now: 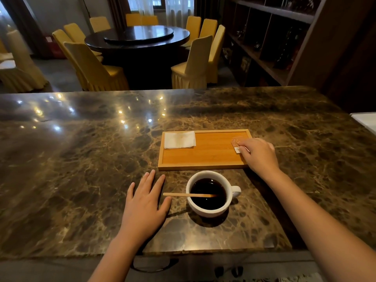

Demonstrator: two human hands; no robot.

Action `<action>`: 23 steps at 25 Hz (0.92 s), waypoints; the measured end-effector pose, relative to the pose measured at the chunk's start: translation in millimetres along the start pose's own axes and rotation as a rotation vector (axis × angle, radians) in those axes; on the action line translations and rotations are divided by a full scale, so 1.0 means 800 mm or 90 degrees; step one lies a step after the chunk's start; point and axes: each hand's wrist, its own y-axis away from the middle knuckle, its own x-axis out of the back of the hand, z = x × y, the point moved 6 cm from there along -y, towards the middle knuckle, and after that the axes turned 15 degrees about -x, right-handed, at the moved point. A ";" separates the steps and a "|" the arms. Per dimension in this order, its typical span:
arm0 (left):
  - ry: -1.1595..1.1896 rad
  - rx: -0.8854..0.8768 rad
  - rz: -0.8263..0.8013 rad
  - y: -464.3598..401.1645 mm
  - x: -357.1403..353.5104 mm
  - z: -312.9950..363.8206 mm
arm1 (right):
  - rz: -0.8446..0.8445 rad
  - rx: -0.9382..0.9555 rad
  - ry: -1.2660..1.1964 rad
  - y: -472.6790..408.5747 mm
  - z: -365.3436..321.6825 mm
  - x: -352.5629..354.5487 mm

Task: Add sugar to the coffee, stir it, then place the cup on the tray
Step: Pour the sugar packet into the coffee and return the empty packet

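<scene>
A white cup of black coffee stands on the marble counter just in front of the wooden tray, its handle to the right. A wooden stir stick rests across the cup's left rim with one end in the coffee. My left hand lies flat on the counter left of the cup, fingers spread, holding nothing. My right hand rests at the tray's right end with its fingertips pinching a small pinkish sugar packet that lies on the tray.
A folded white napkin lies in the tray's far-left corner. The dark marble counter spreads wide to the left and behind the tray. A white object shows at the right edge. Beyond the counter stand a round table, yellow chairs and shelving.
</scene>
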 end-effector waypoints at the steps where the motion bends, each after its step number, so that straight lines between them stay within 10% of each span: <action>1: -0.002 0.003 -0.001 0.000 -0.001 0.000 | 0.007 -0.011 -0.019 -0.001 0.002 0.003; 23: -0.020 -0.003 -0.006 -0.002 -0.003 -0.001 | 0.020 -0.168 -0.475 0.029 0.052 0.034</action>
